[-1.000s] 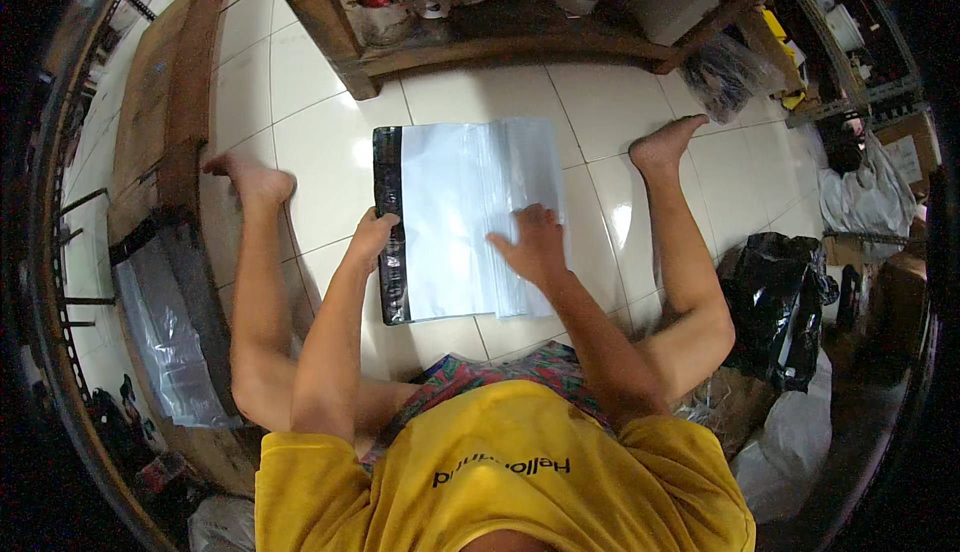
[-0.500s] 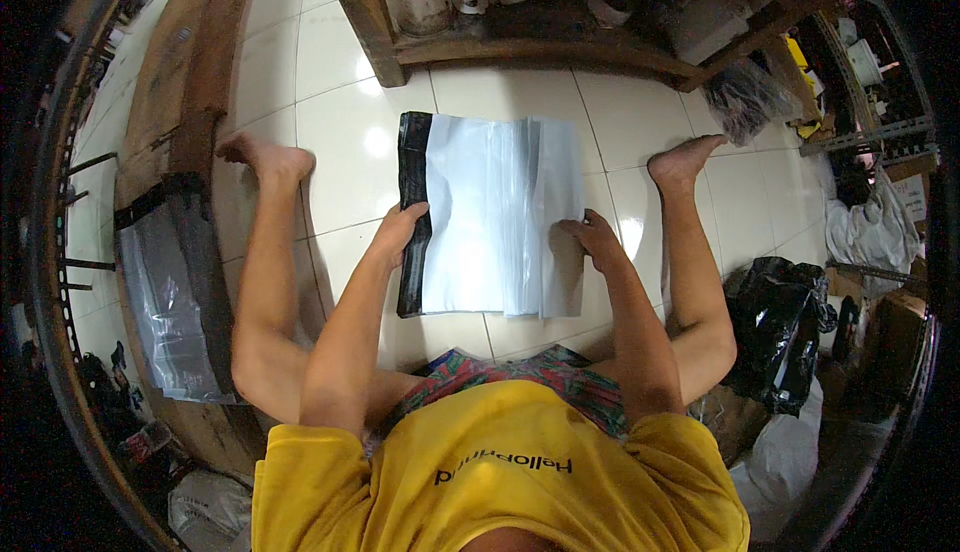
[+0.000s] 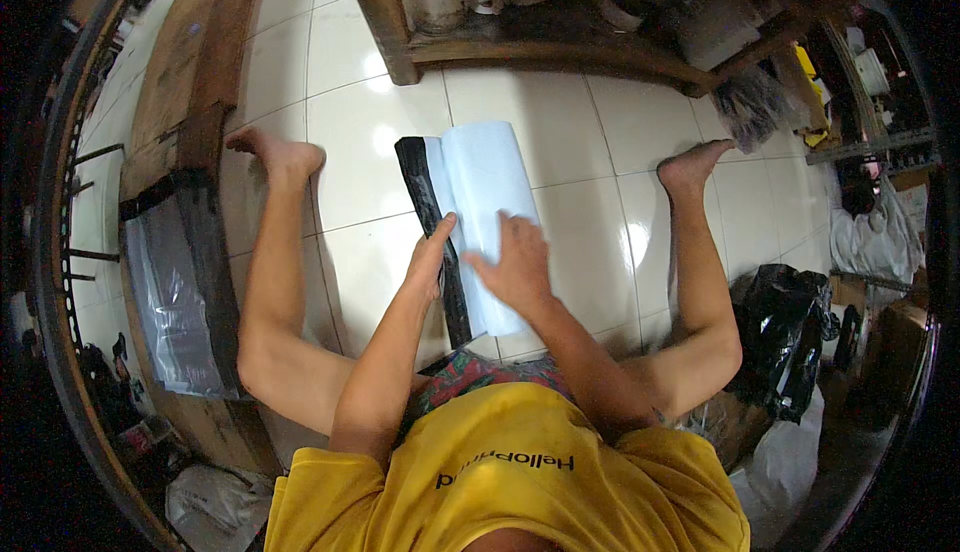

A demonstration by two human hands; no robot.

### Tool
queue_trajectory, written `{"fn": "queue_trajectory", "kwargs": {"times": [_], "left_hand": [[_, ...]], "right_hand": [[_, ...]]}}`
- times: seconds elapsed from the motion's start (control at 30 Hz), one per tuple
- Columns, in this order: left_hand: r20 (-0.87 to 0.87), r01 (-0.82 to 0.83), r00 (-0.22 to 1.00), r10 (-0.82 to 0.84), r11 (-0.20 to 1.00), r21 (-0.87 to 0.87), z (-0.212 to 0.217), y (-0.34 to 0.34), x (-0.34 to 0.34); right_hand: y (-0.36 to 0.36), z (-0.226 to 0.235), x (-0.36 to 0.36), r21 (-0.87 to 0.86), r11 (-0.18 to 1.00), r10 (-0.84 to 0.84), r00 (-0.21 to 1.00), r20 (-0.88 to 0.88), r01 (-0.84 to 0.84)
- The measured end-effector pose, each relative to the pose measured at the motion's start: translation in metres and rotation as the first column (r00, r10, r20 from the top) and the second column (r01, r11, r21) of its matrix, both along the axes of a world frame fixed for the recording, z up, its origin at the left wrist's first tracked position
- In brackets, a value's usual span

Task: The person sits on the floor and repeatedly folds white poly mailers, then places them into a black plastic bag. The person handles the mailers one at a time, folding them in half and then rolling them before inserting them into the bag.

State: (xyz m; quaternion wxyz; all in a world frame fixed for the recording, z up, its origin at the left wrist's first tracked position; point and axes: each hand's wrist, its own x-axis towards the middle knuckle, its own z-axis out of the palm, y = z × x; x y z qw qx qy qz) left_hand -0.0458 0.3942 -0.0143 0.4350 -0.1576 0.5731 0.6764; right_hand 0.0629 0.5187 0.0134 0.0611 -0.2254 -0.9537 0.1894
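Observation:
Between my legs, on the floor, lies a stack of plastic mailing bags (image 3: 490, 172), pale silver with a black strip along the left edge. Its right part is folded over to the left, leaving a narrow rounded bundle that tilts slightly. My left hand (image 3: 432, 260) grips the black edge, thumb on top and the other fingers partly hidden at the side. Flat on the folded panel rests my right hand (image 3: 518, 264), its fingers spread and slightly blurred, holding nothing.
Another stack of silver and black bags (image 3: 175, 287) lies on a wooden board (image 3: 185, 72) to the left. A wooden shelf (image 3: 550, 55) stands ahead. At right are a black plastic bag (image 3: 780, 332), a clear bag of dark items (image 3: 750, 112) and a white sack (image 3: 875, 232).
The bags' right side has been folded over leftward, making the stack narrower. My right hand moved left from the right edge onto the folded panel; my left hand stayed by the black strip.

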Motion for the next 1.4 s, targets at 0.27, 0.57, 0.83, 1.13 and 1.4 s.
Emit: {"fn": "queue_trajectory", "kwargs": {"times": [0.27,0.57,0.83,1.13,1.4], "left_hand": [[-0.418,0.034,0.906,-0.070,0.995,-0.093,-0.022,0.017,0.007],[-0.272,0.045,0.962,-0.036,0.999,0.026,0.000,0.010,-0.002],[-0.511,-0.134,0.858,-0.051,0.938,-0.320,0.030,0.032,0.025],[-0.803,-0.262,0.516,0.299,0.947,0.184,0.055,0.031,0.043],[-0.753,0.003,0.615,0.235,0.954,0.300,0.038,0.000,0.023]], "right_hand": [[0.098,-0.013,-0.024,-0.754,0.625,-0.154,0.979,0.134,0.202],[0.065,-0.020,-0.029,-0.891,0.407,-0.137,0.978,0.156,0.200],[0.048,-0.010,-0.033,-0.875,0.484,-0.189,0.977,-0.096,0.008],[0.046,0.028,-0.006,-0.765,0.573,-0.226,0.841,-0.491,-0.293],[0.062,0.128,-0.009,-0.770,0.528,-0.258,0.797,-0.546,-0.357]]}}
